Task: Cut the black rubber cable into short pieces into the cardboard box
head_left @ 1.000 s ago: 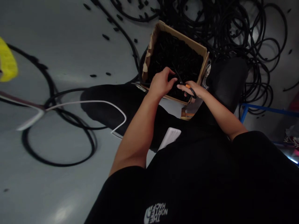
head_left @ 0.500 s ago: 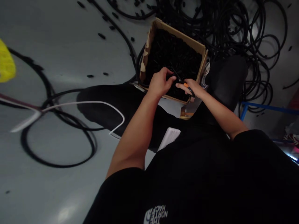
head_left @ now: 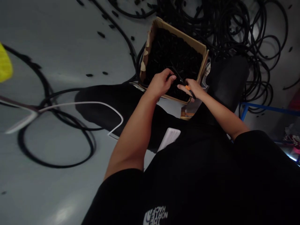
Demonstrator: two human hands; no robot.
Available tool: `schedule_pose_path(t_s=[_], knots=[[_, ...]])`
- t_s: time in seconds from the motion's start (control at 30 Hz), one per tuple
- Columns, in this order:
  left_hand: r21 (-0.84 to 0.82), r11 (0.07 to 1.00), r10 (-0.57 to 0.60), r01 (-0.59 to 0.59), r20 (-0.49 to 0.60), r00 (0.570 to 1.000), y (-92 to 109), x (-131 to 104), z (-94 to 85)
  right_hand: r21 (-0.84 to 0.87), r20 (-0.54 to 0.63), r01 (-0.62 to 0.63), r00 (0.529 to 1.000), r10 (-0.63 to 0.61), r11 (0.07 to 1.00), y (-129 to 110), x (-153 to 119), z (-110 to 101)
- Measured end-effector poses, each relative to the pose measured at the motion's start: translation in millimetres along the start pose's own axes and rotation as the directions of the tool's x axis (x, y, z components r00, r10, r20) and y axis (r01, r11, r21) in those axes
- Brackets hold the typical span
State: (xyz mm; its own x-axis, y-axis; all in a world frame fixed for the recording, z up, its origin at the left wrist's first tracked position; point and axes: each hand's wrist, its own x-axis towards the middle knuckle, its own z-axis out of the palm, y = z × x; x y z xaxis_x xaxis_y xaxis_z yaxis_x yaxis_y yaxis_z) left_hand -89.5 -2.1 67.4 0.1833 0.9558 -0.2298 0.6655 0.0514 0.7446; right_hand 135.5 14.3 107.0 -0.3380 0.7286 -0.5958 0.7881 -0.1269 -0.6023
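Over the open cardboard box, both my hands work close together. My right hand is closed around the handles of a pair of scissors, orange and black. Their dark blades point up and left, over the box, towards my left fingertips. My left hand is closed in a pinch on a black hose, mostly hidden by the fingers. A length of hose curves round the box's left side towards that hand. Many short black pieces fill the box.
Tangled black hose lies on the floor beyond the box, with short black pieces scattered to the left. A white cable crosses my leg. A white power bank rests in my lap. A blue frame stands at right.
The scissors have turned slightly in my right hand, their blades now showing more clearly. My left hand has shifted a little left and down. The view has moved slightly.
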Motion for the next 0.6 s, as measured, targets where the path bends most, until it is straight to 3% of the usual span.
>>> schedule_pose_path(t_s=[0.13, 0.33, 0.5, 0.6], knots=[[-0.017, 1.000, -0.014, 0.015, 0.010, 1.000, -2.5, -0.8, -4.5, -0.067, -0.028, -0.013, 1.000, 0.011, 0.998, 6.8, -2.7, 3.5], [-0.093, 0.996, 0.031, -0.014, 0.179, 0.983, 0.3, -2.5, -5.0, -0.027, 0.042, 0.069, 0.997, -0.068, 0.997, 8.8, 0.2, 0.8], [-0.051, 0.997, -0.044, 0.049, 0.099, 0.994, -6.1, -1.4, -14.2, -0.075, -0.052, -0.028, 0.998, 0.025, 0.997, 9.7, -0.6, -3.6], [-0.060, 0.998, -0.022, 0.026, 0.061, 0.998, -11.1, -1.1, -18.5, -0.031, -0.020, -0.036, 0.999, 0.035, 0.999, 15.1, -4.1, -4.7]])
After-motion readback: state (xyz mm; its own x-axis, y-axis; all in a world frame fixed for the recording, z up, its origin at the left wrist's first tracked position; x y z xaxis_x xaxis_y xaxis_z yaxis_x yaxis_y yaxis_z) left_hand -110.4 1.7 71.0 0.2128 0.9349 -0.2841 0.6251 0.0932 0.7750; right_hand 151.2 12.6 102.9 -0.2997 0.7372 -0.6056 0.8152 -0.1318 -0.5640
